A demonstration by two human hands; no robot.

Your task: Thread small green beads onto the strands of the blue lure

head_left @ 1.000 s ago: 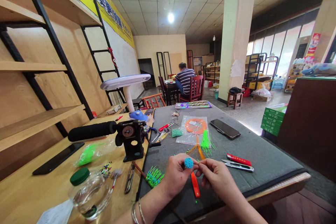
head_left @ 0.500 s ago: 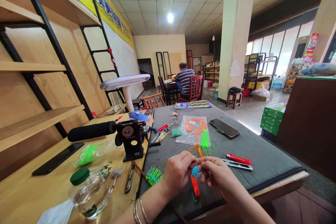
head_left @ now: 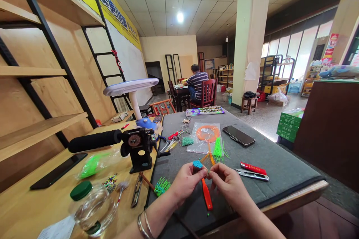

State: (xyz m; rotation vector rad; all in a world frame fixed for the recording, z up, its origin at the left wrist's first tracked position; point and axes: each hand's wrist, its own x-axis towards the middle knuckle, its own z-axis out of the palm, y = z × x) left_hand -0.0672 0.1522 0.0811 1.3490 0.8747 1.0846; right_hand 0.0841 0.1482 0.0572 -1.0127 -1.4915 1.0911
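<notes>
**Fine pinch work under way**

The left hand is pinching a small teal spiky ball between thumb and forefinger, with the other fingers curling inward. The right hand is close beside it, its fingertips pressed together at the ball's right side; whether they are gripping a strand is too small to tell. Both hands are hovering over a grey mat near the bench's near edge.

An orange-red plastic strip is lying on the mat directly below the hands. Farther off, a clear plastic bag is lying with an orange coil and a bright green tassel, a small white tag showing on the coil but unreadable. A smartphone is resting to the right, and red-handled thread snips are lying nearer.

To the left, a green spiky piece is sitting on the wooden bench top, beside a glass jar with a green lid.

Labels: a yellow banner is carrying blue Chinese characters, and green cartons are showing white characters; neither is legible enough to transcribe.
</notes>
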